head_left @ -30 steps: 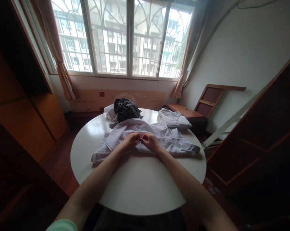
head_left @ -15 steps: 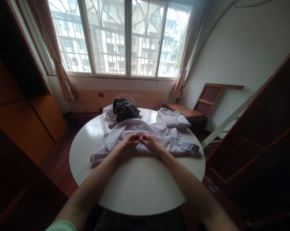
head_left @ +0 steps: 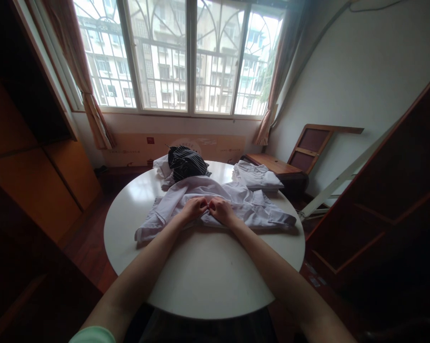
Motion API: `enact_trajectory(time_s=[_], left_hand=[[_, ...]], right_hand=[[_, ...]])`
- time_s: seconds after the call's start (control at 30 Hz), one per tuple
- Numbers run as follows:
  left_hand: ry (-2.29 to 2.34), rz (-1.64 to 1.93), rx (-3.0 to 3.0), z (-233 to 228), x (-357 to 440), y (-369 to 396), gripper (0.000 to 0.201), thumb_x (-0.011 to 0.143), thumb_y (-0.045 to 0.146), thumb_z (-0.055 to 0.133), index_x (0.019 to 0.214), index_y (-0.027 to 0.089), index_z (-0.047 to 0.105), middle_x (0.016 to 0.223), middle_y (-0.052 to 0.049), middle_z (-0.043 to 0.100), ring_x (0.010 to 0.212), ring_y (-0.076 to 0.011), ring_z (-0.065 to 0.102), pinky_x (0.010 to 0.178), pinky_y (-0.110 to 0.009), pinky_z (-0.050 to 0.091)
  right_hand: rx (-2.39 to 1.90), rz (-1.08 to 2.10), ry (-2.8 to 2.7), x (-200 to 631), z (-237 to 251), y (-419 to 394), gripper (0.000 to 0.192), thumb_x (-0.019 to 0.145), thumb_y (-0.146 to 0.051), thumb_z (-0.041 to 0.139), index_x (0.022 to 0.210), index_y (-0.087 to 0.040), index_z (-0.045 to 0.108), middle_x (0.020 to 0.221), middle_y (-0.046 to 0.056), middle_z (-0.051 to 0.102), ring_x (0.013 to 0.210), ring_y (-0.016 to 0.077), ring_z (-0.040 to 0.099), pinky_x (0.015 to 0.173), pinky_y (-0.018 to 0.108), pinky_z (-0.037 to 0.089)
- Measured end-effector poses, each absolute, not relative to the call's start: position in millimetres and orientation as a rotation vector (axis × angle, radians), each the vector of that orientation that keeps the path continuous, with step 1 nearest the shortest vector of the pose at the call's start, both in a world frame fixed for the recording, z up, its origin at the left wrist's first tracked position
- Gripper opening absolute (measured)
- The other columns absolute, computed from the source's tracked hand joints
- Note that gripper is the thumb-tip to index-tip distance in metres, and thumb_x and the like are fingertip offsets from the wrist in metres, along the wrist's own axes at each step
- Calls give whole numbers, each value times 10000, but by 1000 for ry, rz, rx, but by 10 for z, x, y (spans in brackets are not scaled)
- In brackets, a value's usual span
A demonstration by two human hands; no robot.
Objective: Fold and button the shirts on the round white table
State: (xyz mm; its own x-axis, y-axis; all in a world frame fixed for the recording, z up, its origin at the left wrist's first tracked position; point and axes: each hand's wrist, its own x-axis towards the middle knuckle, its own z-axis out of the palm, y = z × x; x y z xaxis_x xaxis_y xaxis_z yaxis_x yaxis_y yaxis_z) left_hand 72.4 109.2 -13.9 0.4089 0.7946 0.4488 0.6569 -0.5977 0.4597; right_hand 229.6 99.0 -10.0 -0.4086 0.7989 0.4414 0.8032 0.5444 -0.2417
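- Shirt (head_left: 236, 202), white, lies spread flat across the far half of the round white surface (head_left: 200, 281), its sleeves reaching out to both sides
- my left hand (head_left: 194, 208) rests on the middle of the shirt, its grip curled tight and pinching the cloth at the front seam
- my right hand (head_left: 220, 210) sits just beside it, knuckles nearly touching the left ones, its grip clenched on the same strip of cloth
- both hands meet at one spot near the shirt's centre, close to its near edge; what exactly lies between the fingertips is too small for me to tell
- left sleeve of the shirt runs toward the left rim of the surface and ends in a cuff (head_left: 143, 233) that lies flat
- right sleeve runs the other way, its cuff (head_left: 282, 220) close to the right rim
- striped dark garment (head_left: 185, 162) sits bunched at the far edge of the surface, on top of some white cloth, beyond the shirt's collar
- folded white garment (head_left: 257, 177) lies at the far right of the surface, just beyond the shirt's right shoulder
- both of my forearms come in over the bare near part of the surface
- window (head_left: 186, 57) with a metal grille fills the wall behind, curtains (head_left: 89, 105) drawn to either side
- wooden cabinet (head_left: 39, 157) stands to the left, and a wooden frame (head_left: 315, 145) leans on the right wall
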Motion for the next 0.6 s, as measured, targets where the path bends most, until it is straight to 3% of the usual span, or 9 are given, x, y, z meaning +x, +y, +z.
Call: enact_trajectory(time_s=[0.4, 0.6], left_hand=[[1152, 826, 2505, -114, 700, 1115, 69, 672, 166, 536, 689, 143, 599, 705, -25, 608, 650, -130, 517, 597, -230, 375], [1285, 772, 2408, -23, 697, 1098, 108, 746, 181, 490, 798, 144, 577, 775, -24, 616, 678, -130, 526, 612, -225, 383]], right_hand=[[-1352, 168, -2291, 2322, 13, 915, 188, 795, -262, 491, 729, -155, 630, 775, 54, 643, 704, 136, 545, 644, 225, 365], [-1391, 138, -2255, 2320, -36, 934, 237, 852, -320, 442, 990, -184, 579, 844, 52, 651, 774, 160, 571, 693, 246, 362]])
